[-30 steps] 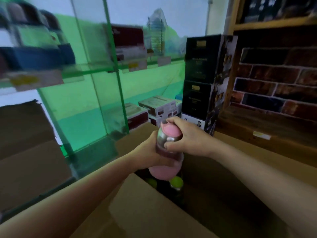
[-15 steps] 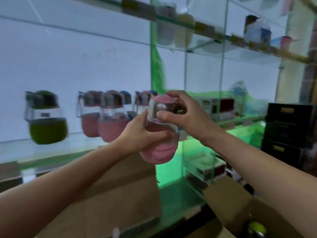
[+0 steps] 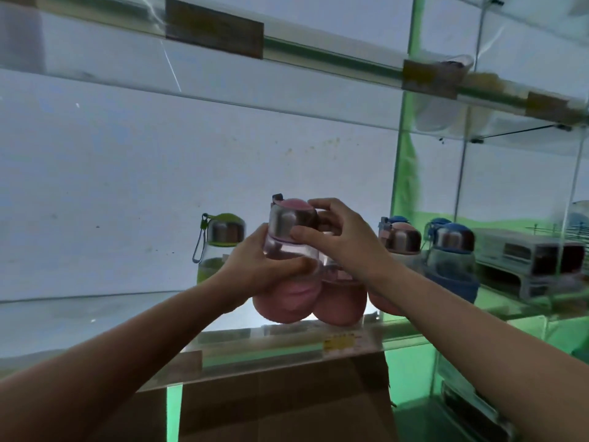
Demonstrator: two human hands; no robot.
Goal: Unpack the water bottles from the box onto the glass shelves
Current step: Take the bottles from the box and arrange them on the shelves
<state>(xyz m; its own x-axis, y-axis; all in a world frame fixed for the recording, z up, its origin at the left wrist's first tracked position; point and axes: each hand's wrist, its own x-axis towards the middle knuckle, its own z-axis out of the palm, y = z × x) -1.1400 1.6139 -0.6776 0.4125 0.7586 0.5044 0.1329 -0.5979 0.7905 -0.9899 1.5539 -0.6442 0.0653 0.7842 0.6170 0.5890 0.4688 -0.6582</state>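
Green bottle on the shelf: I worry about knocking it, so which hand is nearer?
Left. The left hand grips the pink bottle just beside the green bottle; the right hand is on the far side.

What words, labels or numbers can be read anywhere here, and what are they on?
None can be read.
Yellow price tag on the front edge of the glass shelf: printed marks, too blurred to read.
Brown tags on the upper shelf edge: blurred, no text legible.
Pink water bottle held in the left hand and right hand: no lettering visible.
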